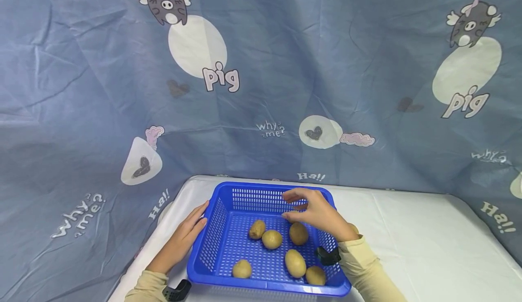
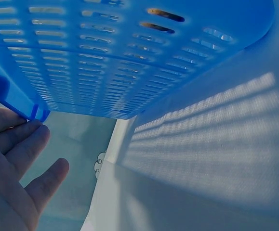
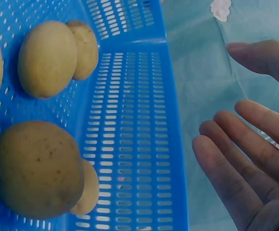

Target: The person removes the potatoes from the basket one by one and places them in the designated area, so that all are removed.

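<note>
A blue plastic basket [image 1: 269, 285] with slotted walls holds several potatoes, among them a long pale potato [image 1: 295, 263] and a browner potato [image 1: 299, 233]. My left hand [image 1: 185, 234] touches the basket's left rim from outside, its fingers fairly straight; the left wrist view shows the fingertips against the rim's underside. Above the right part of the basket, my right hand [image 1: 316, 211] hovers with thumb and fingers spread apart and nothing between them. It partly hides a potato beneath it. In the right wrist view, a large speckled potato [image 3: 38, 168] lies away from the fingers.
The basket stands on a table with a white cover [image 1: 424, 238], which extends to the right. A blue printed cloth [image 1: 261, 66] hangs behind the table and along the sides. A tan rounded shape [image 1: 354, 227] shows beside the right wrist; its kind is unclear.
</note>
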Demonstrator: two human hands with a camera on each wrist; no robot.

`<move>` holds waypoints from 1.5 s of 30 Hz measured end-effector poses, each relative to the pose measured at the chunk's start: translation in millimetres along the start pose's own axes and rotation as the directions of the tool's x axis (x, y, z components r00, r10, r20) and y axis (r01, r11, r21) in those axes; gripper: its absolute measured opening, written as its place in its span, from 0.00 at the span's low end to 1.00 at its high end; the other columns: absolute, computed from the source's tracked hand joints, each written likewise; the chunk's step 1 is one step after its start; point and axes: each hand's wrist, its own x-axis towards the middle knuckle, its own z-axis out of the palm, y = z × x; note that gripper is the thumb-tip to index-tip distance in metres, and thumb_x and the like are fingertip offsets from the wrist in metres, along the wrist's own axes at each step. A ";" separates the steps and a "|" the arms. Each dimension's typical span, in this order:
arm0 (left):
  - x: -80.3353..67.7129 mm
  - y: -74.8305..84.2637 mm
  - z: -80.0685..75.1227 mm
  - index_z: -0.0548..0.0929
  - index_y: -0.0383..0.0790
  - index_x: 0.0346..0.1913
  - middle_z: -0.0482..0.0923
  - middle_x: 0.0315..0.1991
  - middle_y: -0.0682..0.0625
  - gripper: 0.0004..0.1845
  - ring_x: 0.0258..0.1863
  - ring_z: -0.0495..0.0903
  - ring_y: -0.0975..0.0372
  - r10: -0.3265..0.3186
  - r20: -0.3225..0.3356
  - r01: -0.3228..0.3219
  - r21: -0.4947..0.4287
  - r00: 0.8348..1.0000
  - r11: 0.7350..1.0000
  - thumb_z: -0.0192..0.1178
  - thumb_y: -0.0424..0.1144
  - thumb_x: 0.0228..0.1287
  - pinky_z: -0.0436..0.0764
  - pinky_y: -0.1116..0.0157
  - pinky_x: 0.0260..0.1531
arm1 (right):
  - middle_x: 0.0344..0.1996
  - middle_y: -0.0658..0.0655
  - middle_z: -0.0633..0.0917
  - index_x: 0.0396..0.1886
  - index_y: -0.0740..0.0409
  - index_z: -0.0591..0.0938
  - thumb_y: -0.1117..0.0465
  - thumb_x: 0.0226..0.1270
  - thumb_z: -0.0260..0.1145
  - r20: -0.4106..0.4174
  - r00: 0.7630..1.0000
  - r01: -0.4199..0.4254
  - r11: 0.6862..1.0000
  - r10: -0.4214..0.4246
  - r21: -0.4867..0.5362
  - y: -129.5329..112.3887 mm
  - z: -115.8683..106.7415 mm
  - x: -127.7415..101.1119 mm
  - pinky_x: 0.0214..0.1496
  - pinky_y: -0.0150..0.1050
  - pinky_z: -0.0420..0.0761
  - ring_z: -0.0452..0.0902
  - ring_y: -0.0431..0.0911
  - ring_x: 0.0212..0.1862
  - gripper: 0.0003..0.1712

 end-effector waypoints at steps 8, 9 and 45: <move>1.3 0.5 1.2 0.60 0.41 0.81 0.63 0.79 0.40 0.28 0.77 0.63 0.44 -0.009 -0.009 0.009 0.014 1.000 1.000 0.43 0.44 0.86 0.57 0.86 0.66 | 0.55 0.65 0.87 0.60 0.60 0.83 0.54 0.61 0.79 0.006 1.000 -0.007 1.000 0.007 0.015 -1.8 6.3 7.4 0.62 0.56 0.85 0.84 0.61 0.59 0.29; 1.3 0.6 1.4 0.60 0.40 0.81 0.63 0.79 0.40 0.28 0.77 0.63 0.44 -0.010 -0.009 0.011 0.014 1.000 1.000 0.43 0.44 0.86 0.57 0.86 0.66 | 0.55 0.65 0.87 0.60 0.60 0.83 0.54 0.61 0.79 0.008 1.000 -0.012 1.000 0.012 0.007 -2.1 7.6 8.4 0.62 0.55 0.85 0.84 0.60 0.59 0.29; -0.2 1.0 3.4 0.63 0.35 0.79 0.68 0.75 0.37 0.26 0.72 0.69 0.41 0.068 -0.040 -0.067 0.015 0.997 0.998 0.44 0.38 0.84 0.60 0.87 0.65 | 0.51 0.64 0.89 0.54 0.66 0.86 0.59 0.58 0.80 0.180 0.984 0.036 0.973 0.006 -0.229 -1.5 60.6 34.9 0.59 0.50 0.86 0.87 0.55 0.54 0.26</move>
